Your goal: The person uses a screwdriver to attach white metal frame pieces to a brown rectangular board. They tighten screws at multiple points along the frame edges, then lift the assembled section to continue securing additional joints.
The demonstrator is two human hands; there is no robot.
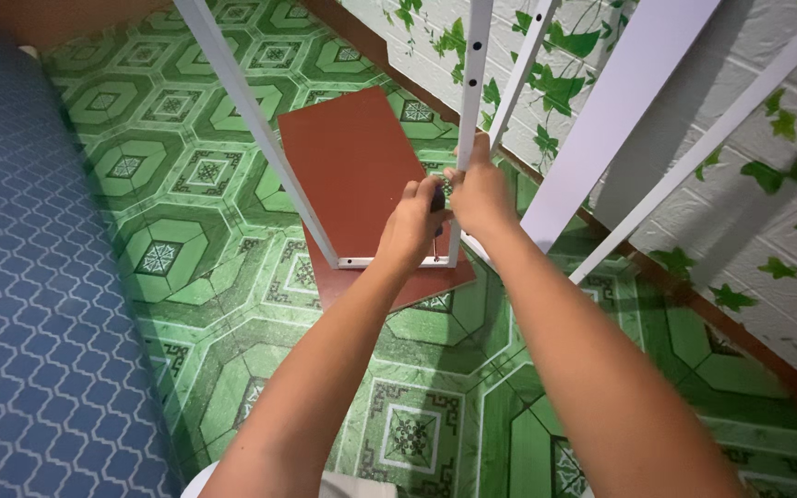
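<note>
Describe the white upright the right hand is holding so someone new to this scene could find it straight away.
On the green patterned floor lies a reddish-brown board, with a white metal frame standing on it. The upright rises from the frame's near right corner, where the right hand grips it beside the left hand. Unlike the neighbouring white bars, it shows dark holes.

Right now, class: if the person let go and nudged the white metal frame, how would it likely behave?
The white metal frame looks stiff: its bars run straight, without sag. It is probably light for its size, being thin open bars. It seems tall and narrow above the reddish-brown board, so it may tip easily; the left hand and right hand are at one upright.
</note>
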